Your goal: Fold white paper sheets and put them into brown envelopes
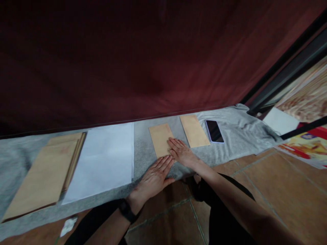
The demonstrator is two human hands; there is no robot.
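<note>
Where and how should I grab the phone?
Grip the phone by its long edges, probably best from above and the right: it's a thin slab lying flat, with an envelope close on its left and cloth beside its right edge.

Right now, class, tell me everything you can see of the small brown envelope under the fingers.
The small brown envelope is a tan rectangle, apparently kraft paper, with faint reddish marks near its far right corner. It lies flat, slightly askew, on the grey cloth, between the white paper sheets and another small envelope. The left hand's fingers lie over its near edge, the right hand's over its right edge, partly covering it. No flap can be made out.
</note>
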